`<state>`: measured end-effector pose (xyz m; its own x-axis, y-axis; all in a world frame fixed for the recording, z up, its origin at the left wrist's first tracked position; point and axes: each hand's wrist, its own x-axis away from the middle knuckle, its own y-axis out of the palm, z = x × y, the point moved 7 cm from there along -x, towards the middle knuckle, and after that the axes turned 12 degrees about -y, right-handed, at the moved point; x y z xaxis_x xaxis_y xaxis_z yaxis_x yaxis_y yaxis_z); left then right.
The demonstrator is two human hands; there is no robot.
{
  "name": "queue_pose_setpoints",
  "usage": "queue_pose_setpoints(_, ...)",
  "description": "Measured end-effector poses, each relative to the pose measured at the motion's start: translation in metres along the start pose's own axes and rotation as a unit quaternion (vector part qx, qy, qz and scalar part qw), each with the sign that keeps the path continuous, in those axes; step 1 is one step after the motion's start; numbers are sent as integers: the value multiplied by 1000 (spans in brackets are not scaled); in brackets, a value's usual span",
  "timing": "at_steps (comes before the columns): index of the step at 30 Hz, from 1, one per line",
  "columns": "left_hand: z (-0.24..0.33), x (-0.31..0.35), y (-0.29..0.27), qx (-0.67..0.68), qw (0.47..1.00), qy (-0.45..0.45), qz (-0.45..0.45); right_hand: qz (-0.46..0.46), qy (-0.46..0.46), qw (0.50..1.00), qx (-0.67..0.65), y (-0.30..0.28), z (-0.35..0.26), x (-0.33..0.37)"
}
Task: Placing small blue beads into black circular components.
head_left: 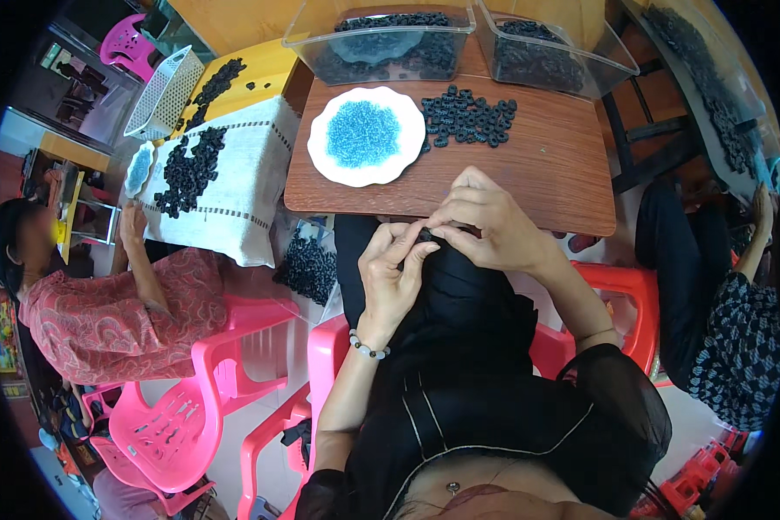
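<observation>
Just past the near edge of the brown table (529, 186), above my lap, both hands meet at a small black piece (425, 235). My left hand (392, 269) pinches it between thumb and fingertips. From the right, the closed fingertips of my right hand (485, 227) press against the same piece, and whether they hold something tiny is hidden. On the table stands a white scalloped plate (319, 165) with small clear-blue beads (362, 134) heaped in it. Beside the plate lies a loose spread of small black pieces (470, 117).
Two clear plastic bins (381, 65) of black pieces line the table's far edge. A bag of black pieces (308, 267) sits below its left side. One person (121, 312) works at a cloth-covered table on the left; another (737, 347) sits at the right. Pink chairs (169, 433) stand lower left.
</observation>
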<state>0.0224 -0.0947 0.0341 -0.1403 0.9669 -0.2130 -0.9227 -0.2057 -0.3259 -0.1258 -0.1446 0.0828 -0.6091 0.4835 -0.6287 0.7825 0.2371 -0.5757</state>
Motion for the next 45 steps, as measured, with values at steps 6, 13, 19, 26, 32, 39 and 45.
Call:
queue_pose_setpoints(6, -1, 2, 4, 13, 1000, 7, -7, -16, -24, 999, -18, 2, -3, 6)
queue_pose_setpoints(13, -26, 6, 16, 125, 987, -81, -53, -16, 50, 998, -30, -7, 9, 17)
queue_pose_setpoints(19, -43, 15, 27, 218, 958, -165, -84, 47, 206, 977, 12, -36, 77, 52)
queue_pose_setpoints(26, -53, 27, 42, 231, 949, -185, -109, 29, 250, 949, 189, -67, 123, 65)
queue_pose_setpoints(32, -56, 35, 51, 216, 949, -199, -114, 33, 137, 961, 238, -48, 128, 37)
queue_pose_setpoints(39, -59, 39, 48, 220, 945, -212, -113, -11, 138, 943, 302, -33, 149, 28)
queue_pose_setpoints(45, -62, 37, 46, 217, 945, -218, -113, 33, 103, 952, 288, -35, 142, 28)
